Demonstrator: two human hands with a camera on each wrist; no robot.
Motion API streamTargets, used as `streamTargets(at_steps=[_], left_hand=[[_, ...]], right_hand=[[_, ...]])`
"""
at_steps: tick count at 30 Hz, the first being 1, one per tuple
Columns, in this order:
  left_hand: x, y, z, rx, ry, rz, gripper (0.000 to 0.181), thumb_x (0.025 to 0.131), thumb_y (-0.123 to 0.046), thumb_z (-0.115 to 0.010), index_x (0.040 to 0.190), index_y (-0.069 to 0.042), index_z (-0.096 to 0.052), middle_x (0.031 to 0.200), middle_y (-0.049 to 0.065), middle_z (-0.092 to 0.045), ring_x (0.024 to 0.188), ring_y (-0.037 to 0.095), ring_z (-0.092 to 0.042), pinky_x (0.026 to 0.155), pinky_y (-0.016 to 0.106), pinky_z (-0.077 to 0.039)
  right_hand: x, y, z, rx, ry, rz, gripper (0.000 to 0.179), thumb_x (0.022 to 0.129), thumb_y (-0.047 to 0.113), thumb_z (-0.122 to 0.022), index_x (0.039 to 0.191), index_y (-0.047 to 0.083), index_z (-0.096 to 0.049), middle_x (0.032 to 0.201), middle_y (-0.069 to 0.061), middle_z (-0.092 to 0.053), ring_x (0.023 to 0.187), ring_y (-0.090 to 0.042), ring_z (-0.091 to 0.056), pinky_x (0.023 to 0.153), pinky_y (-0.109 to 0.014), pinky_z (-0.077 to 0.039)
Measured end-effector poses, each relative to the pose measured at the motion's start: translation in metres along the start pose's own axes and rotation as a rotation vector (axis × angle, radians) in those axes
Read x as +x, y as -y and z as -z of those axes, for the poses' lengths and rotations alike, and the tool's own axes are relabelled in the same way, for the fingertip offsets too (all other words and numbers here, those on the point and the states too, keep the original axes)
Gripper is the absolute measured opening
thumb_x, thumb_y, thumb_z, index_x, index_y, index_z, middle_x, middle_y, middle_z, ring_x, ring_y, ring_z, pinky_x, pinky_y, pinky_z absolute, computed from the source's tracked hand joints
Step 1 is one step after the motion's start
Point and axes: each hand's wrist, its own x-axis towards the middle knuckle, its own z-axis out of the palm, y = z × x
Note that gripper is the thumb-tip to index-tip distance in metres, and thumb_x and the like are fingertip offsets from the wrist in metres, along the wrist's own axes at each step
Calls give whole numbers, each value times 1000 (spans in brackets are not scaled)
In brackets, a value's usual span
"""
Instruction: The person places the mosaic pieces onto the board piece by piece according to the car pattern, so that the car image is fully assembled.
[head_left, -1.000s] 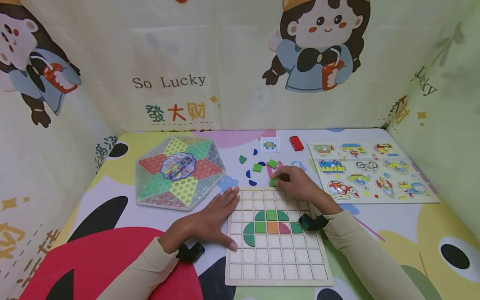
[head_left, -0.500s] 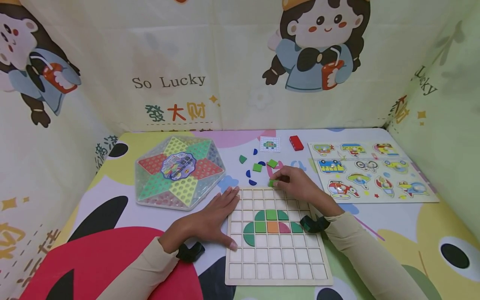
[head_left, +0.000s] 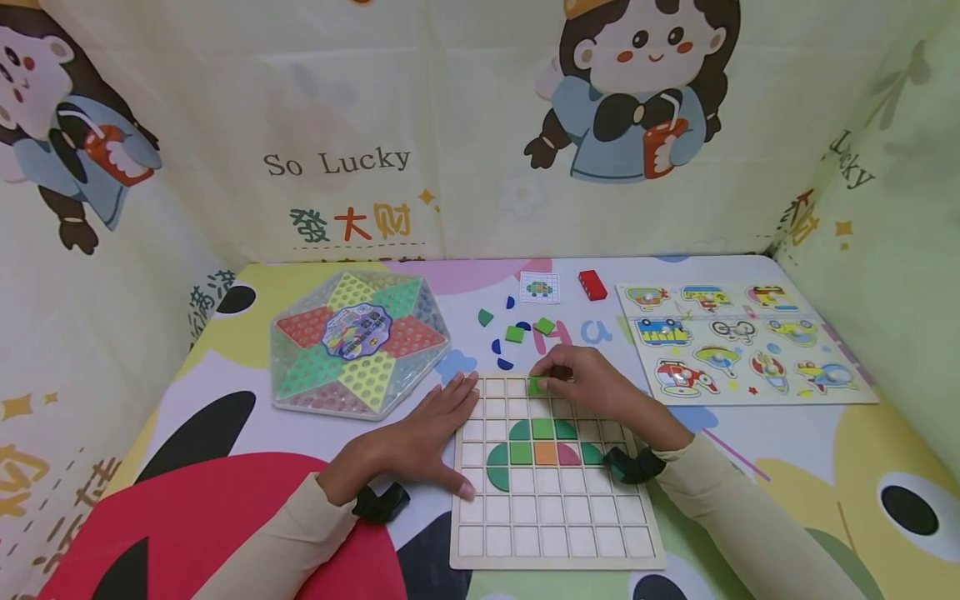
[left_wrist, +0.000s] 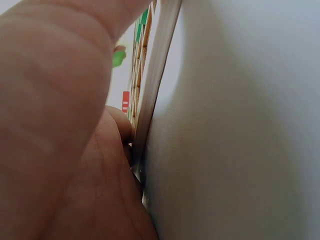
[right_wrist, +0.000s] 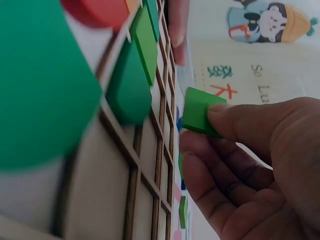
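Note:
Between thumb and fingers my right hand pinches a green square tile, just over the far edge of the wooden grid board. My left hand lies spread at the board's left side, its fingers and thumb touching the frame. Set in the board's cells are green squares, dark green quarter-round pieces, an orange square and a pink quarter-round piece. Past the board lie two loose green squares, several small blue half-round pieces and a dark green quarter-round piece.
A small pattern card and a red block are at the back. To the left sits a hexagonal Chinese checkers box. A vehicle puzzle board lies at the right.
My right hand has carried the green square tile toward me and slightly left, from beyond the board to over its far edge. The left hand stays where it was.

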Motion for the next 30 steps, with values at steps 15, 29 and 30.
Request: streamTargets(at_steps=[15, 29, 30], left_hand=[[0, 1, 0, -7, -9, -16, 122, 71, -60, -77, 156, -3, -11, 163, 7, 5, 147, 25, 12, 116, 49, 3], [0, 1, 0, -6, -15, -21, 121, 71, -61, -77, 155, -3, -11, 163, 7, 4, 146, 25, 13, 116, 49, 3], [0, 1, 0, -6, -16, -24, 121, 71, -61, -77, 155, -2, -11, 163, 7, 4, 146, 25, 12, 116, 49, 3]], right_hand=[[-17, 15, -11, -10, 126, 54, 19, 88, 5, -71, 106, 11, -75, 93, 10, -64, 84, -9, -58, 74, -25, -52], [-29, 30, -20, 15, 191, 113, 16, 90, 8, -71, 104, 13, -75, 96, 12, -65, 90, -7, -59, 81, -27, -52], [-30, 30, -20, 17, 200, 116, 16, 90, 8, -71, 104, 13, -75, 96, 12, -65, 90, -7, -59, 81, -27, -51]])
